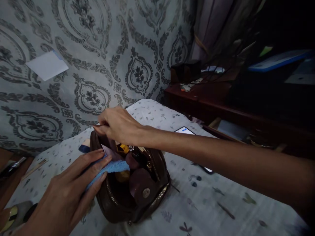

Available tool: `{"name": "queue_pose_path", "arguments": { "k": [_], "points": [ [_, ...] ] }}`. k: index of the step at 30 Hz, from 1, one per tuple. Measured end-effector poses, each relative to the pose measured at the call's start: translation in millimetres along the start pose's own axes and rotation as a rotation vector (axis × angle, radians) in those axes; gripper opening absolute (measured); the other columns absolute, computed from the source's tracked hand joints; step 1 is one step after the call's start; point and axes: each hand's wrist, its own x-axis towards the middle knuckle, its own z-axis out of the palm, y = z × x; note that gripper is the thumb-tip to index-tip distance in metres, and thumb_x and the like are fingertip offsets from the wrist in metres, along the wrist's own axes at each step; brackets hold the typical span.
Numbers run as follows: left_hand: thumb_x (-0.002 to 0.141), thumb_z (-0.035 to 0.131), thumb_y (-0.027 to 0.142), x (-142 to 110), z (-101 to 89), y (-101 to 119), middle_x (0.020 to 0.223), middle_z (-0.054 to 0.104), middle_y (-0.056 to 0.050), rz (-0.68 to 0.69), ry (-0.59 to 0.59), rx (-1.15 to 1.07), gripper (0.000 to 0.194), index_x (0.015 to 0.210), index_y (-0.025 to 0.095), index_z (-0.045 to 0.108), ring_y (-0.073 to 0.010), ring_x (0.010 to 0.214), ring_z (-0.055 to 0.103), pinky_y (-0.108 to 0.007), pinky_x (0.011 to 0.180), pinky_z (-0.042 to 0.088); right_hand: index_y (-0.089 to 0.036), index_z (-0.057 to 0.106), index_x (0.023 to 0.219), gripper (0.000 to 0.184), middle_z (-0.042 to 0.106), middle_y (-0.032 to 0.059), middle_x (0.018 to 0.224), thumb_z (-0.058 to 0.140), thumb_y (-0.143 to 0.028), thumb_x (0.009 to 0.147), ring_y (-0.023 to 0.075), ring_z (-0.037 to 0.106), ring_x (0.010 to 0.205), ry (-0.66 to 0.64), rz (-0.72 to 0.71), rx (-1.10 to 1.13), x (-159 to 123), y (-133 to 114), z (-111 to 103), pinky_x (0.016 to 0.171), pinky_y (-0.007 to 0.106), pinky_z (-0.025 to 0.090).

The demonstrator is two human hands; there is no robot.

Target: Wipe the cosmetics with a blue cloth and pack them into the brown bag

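A brown zipped bag stands with its top open on a white printed cloth. My left hand is closed on a fluffy blue cloth, which hangs over the bag's opening. Stretched across from the right, my right hand is closed at the bag's far left rim; its fingertips are partly hidden. Inside the bag lie a yellow item, a dark item with a shiny round top and a pale card-like piece. A flap with a round metal snap folds into the opening.
A phone with a lit screen lies partly under my right forearm. Behind the bag is a small blue-and-beige item. A dark red desk with an open drawer stands at right; patterned wallpaper rises behind.
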Motion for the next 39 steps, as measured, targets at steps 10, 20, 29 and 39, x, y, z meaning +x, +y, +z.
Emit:
{"name": "queue_pose_path", "arguments": {
  "k": [10, 20, 29, 39],
  "points": [
    [0.098, 0.044, 0.034, 4.1, -0.1, 4.0, 0.136, 0.059, -0.001, -0.021, 0.045, -0.074, 0.037, 0.132, 0.032, 0.058, -0.0201, 0.117, 0.064, -0.029, 0.100, 0.055, -0.013, 0.067, 0.087, 0.015, 0.062, 0.0038, 0.076, 0.057, -0.022, 0.091, 0.0141, 0.056, 0.070, -0.070, -0.011, -0.143, 11.2, 3.2, 10.6, 0.056, 0.024, 0.032],
    [0.098, 0.045, 0.033, 13.2, -1.3, 8.1, 0.130, 0.064, -0.003, -0.031, 0.035, -0.115, 0.040, 0.136, 0.034, 0.055, -0.0225, 0.112, 0.067, -0.031, 0.089, 0.061, -0.014, 0.068, 0.098, 0.021, 0.072, 0.0134, 0.104, 0.057, -0.009, 0.082, 0.0260, 0.068, 0.095, -0.258, -0.010, -0.342, 19.0, -1.7, 12.4, 0.069, 0.030, 0.050],
    [0.101, 0.039, 0.030, 13.9, 0.8, 12.7, 0.130, 0.062, -0.007, -0.063, 0.012, -0.032, 0.037, 0.131, 0.024, 0.059, -0.0210, 0.113, 0.066, -0.028, 0.085, 0.060, -0.015, 0.067, 0.106, 0.031, 0.070, 0.0132, 0.115, 0.054, -0.007, 0.079, 0.0262, 0.067, 0.103, -0.343, 0.073, -0.346, 23.4, -11.0, 6.9, 0.072, 0.029, 0.051],
    [0.101, 0.036, 0.031, 20.9, -5.1, 18.2, 0.126, 0.065, -0.009, -0.087, 0.007, -0.050, 0.038, 0.129, 0.023, 0.061, -0.0201, 0.103, 0.069, -0.030, 0.081, 0.061, -0.015, 0.070, 0.107, 0.033, 0.073, 0.0118, 0.109, 0.058, -0.007, 0.077, 0.0234, 0.068, 0.103, -0.382, 0.164, -0.347, 28.5, -21.2, 4.6, 0.072, 0.024, 0.049]
  ]
}}
